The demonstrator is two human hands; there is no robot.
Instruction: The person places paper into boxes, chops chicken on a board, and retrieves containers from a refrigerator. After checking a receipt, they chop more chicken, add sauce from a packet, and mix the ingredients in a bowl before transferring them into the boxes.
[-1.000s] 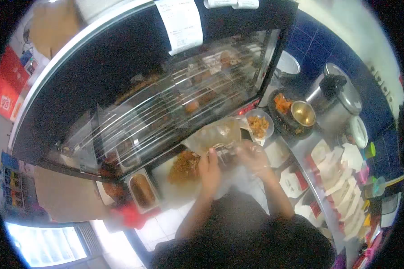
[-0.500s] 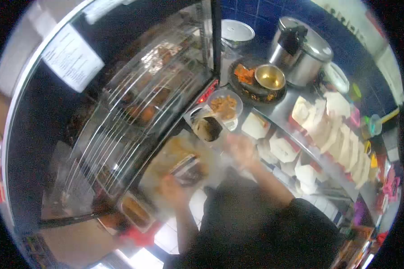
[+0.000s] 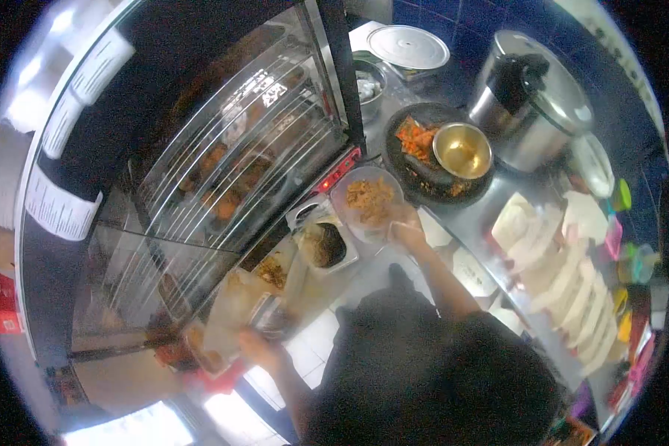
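Low in the view, my left hand [image 3: 262,351] is blurred and closed at the near edge of a dark, shiny object [image 3: 272,318] whose kind I cannot make out. Beneath and beyond that object spreads brownish paper [image 3: 234,303]. My right hand [image 3: 409,232] is at the near right rim of a clear round bowl [image 3: 343,215] of brown, crumbly food [image 3: 370,199]; motion smears its fingers. To the bowl's lower left, a square white tub [image 3: 343,260] holds something dark [image 3: 327,244]. Brown bits of food [image 3: 273,270] lie beside the tub.
A glass display case [image 3: 223,160] with wire racks fills the left. Behind the bowl sits a dark stone mortar [image 3: 398,175] bearing orange-red food and a metal bowl [image 3: 462,151]. A large steel pot [image 3: 490,123] stands at the back right. Folded white boxes [image 3: 572,305] line the right counter.
My left hand and the dark object have shifted down and left. My right hand has moved from below the bowl to its near rim. The head view has also shifted.
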